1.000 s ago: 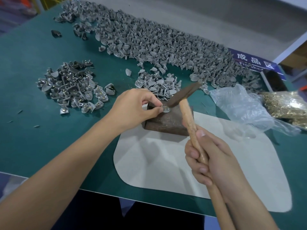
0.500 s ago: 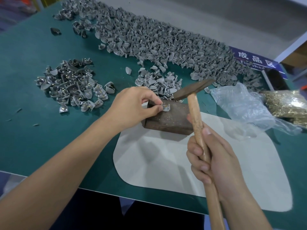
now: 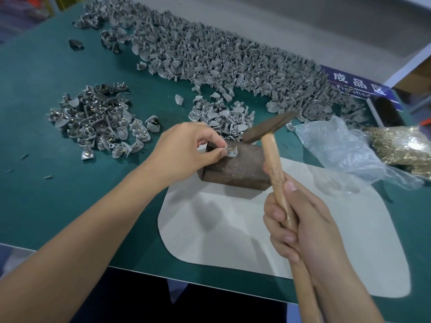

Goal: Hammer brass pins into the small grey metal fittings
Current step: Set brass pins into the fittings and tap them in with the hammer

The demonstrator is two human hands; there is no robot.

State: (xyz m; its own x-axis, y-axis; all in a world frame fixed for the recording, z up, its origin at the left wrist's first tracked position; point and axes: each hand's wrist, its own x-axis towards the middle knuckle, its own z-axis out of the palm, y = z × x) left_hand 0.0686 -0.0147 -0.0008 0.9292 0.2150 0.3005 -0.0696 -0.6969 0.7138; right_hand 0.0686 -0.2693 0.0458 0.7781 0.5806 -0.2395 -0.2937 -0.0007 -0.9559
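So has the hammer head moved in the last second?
Yes. The hammer head has lifted up and rightward off the fitting, which remains on the rusty block; it now hangs past the block's far edge.

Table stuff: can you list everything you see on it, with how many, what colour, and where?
table: one, green, under everything
mat: one, pale grey, near edge
block: one, rusty brown, on the mat's far edge
fitting: one, grey, brass pin in it, on the block
hammer: one, dark head, wooden handle, above the block
big pile: too many to count, grey, far side
pinned pile: many, grey with brass, left
bag of pins: one, brass, right
sign: one, blue, far right
left hand: pinches the fitting
right hand: grips the hammer
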